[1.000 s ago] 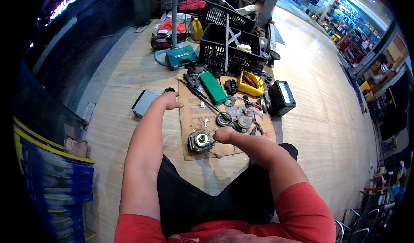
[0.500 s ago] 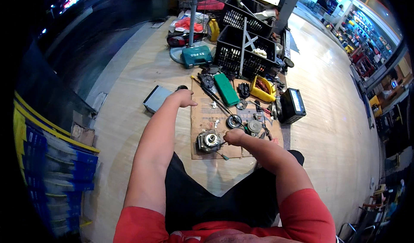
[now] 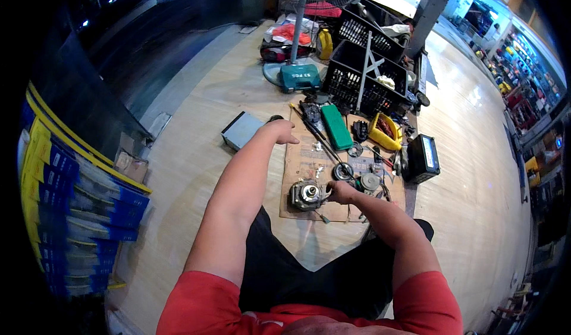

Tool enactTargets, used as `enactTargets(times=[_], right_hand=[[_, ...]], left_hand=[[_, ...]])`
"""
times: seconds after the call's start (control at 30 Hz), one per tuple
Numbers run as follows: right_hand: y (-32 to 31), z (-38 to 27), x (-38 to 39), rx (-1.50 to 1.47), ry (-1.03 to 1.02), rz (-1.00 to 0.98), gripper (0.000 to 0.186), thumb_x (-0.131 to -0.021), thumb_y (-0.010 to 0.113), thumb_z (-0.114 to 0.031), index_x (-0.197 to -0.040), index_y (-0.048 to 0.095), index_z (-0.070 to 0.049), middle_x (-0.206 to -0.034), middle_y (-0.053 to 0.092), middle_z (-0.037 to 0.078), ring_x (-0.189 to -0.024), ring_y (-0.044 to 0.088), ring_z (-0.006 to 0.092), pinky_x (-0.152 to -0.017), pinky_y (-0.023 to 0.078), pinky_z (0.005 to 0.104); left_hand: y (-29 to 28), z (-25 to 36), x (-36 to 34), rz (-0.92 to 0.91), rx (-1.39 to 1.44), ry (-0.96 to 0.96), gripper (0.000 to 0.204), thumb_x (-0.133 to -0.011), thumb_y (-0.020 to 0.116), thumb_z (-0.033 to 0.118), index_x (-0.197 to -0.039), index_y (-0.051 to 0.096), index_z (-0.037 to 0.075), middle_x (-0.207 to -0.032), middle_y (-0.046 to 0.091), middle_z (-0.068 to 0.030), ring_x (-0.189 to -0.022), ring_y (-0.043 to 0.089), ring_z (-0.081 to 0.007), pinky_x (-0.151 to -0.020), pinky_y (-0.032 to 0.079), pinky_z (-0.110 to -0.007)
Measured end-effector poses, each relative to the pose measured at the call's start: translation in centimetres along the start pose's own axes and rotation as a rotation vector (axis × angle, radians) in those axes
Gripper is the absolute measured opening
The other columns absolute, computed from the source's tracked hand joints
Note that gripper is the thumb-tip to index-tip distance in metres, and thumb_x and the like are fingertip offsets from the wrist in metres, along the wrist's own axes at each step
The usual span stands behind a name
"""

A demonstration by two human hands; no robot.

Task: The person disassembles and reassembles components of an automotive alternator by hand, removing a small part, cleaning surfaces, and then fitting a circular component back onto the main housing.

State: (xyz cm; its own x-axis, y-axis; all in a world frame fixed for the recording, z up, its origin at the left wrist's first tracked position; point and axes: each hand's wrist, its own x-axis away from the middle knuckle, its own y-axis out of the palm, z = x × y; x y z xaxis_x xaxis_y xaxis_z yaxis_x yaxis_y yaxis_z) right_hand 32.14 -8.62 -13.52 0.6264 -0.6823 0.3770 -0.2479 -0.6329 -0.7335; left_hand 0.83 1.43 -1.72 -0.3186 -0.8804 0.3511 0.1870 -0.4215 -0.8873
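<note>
My left hand hovers at the left edge of a flattened cardboard sheet, thumb apart from the fingers and nothing visible between them. Just behind it a dark round part is partly covered. A round metal clutch-like unit with a bright central hub sits at the sheet's near left. Against its right side my right hand is closed; what the fingers grip is hidden. A black ring-shaped pulley and a grey round part lie beyond that hand.
On the sheet are a green case and a yellow tray. A black battery stands right, a silver box left. Black crates, a teal tool case and a fan pole stand behind; blue-yellow boxes far left.
The whole scene has shifted right in the picture as my head turned. My right hand stays beside the metal unit, and my left hand remains by the sheet's left edge.
</note>
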Motion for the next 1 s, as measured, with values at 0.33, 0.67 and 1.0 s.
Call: enactTargets(times=[0.33,0.67,1.0], right_hand=[[1.7,0.8,1.1,-0.639,0.347,0.087,0.024,-0.079,0.077,-0.014,-0.088,0.059,-0.002,-0.067,0.059,0.006,-0.053,0.057,0.0151,-0.044,0.046,0.03],[4.2,-0.1,-0.3,-0.18,0.091,0.429,0.041,-0.093,0.057,-0.036,-0.088,0.063,0.004,-0.083,0.062,0.027,-0.081,0.064,0.0367,-0.07,0.047,0.0445],[5.4,6.0,3.1,0.344,0.288,-0.174,0.035,-0.095,0.049,-0.035,-0.104,0.062,-0.004,-0.1,0.066,0.023,-0.097,0.062,0.0394,-0.08,0.05,0.0487]], left_hand=[[0.0,-0.7,-0.2,0.017,0.059,-0.022,0.079,-0.076,0.072,0.047,-0.137,0.046,0.002,-0.137,0.049,-0.0203,-0.125,0.048,-0.0331,-0.104,0.04,-0.039],[0.6,-1.5,0.1,0.079,0.01,0.044,0.075,-0.073,0.075,0.046,-0.129,0.053,0.001,-0.124,0.059,-0.021,-0.113,0.057,-0.0359,-0.097,0.045,-0.04],[-0.8,-0.1,2.6,0.053,0.005,-0.05,0.069,-0.078,0.073,0.041,-0.131,0.052,0.001,-0.125,0.059,-0.022,-0.114,0.058,-0.0335,-0.097,0.046,-0.039]])
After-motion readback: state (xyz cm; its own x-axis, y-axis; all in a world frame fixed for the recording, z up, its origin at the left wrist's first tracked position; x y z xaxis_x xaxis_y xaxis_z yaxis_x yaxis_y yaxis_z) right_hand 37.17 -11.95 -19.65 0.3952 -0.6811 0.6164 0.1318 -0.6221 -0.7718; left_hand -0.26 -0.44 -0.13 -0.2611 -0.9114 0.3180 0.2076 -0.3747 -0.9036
